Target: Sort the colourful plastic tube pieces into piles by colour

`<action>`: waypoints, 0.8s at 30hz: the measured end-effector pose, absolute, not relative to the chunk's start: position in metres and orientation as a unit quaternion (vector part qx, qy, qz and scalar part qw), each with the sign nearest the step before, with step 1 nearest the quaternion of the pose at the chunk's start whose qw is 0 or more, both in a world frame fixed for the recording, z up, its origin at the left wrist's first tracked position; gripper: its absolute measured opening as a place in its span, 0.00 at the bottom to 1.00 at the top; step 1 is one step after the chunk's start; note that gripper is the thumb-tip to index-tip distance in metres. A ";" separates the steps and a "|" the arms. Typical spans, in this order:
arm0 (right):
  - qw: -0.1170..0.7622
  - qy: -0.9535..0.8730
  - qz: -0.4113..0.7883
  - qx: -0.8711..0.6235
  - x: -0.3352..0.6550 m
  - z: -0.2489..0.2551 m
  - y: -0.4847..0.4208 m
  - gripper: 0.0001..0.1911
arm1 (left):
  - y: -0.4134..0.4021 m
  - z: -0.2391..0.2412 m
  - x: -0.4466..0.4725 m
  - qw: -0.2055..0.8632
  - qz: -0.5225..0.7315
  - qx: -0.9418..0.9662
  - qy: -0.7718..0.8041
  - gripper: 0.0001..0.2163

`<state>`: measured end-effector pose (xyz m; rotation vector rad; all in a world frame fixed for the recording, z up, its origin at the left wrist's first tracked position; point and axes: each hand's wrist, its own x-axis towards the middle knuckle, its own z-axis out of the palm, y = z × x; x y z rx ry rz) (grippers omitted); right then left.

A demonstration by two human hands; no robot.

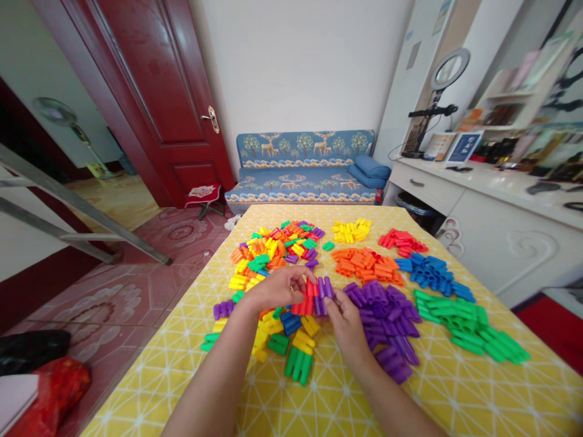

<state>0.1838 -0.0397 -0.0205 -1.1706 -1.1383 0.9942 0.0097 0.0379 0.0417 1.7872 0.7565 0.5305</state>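
My left hand (283, 287) gripping red blocks (310, 303), my right hand (347, 321) pinching purple blocks (320, 296), purple heap (387, 309) just right, mixed pile (273, 246) beyond the left, blue card (464, 148) far right, lettering too blurred.

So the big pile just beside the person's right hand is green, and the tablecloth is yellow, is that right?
Not quite: the head view shows a purple pile beside the right hand, not green. The tablecloth is yellow.

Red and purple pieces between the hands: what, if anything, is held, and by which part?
The left hand holds the red pieces at their left side; the right hand holds the purple pieces at their right side.
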 end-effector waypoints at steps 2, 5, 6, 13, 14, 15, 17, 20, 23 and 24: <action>0.579 -0.487 0.415 -0.505 0.184 -0.019 -0.040 0.17 | 0.037 0.043 0.012 0.574 0.238 0.720 0.309 0.21; 0.584 -0.484 0.420 -0.498 0.184 -0.018 -0.041 0.18 | 0.034 0.046 0.019 0.573 0.280 0.693 0.334 0.24; 0.584 -0.486 0.423 -0.494 0.183 -0.018 -0.041 0.18 | 0.032 0.046 0.021 0.555 0.288 0.698 0.348 0.24; 0.554 -0.493 0.473 -0.475 0.178 -0.019 -0.046 0.15 | 0.037 0.039 0.025 0.433 0.345 0.694 0.460 0.09; 0.544 -0.500 0.470 -0.482 0.178 -0.019 -0.046 0.14 | 0.039 0.039 0.023 0.414 0.377 0.668 0.490 0.08; 0.535 -0.508 0.456 -0.497 0.179 -0.020 -0.045 0.13 | 0.042 0.039 0.020 0.408 0.402 0.643 0.508 0.09; 0.521 -0.532 0.394 -0.539 0.181 -0.022 -0.043 0.15 | 0.044 0.042 0.015 0.434 0.430 0.604 0.512 0.12; 0.507 -0.568 0.299 -0.576 0.184 -0.030 -0.038 0.23 | 0.043 0.050 0.013 0.496 0.441 0.567 0.488 0.17; 0.487 -0.598 0.297 -0.563 0.184 -0.041 -0.035 0.30 | 0.040 0.055 0.013 0.531 0.411 0.565 0.479 0.20; 0.477 -0.607 0.305 -0.558 0.183 -0.044 -0.034 0.31 | 0.040 0.054 0.013 0.536 0.396 0.573 0.477 0.21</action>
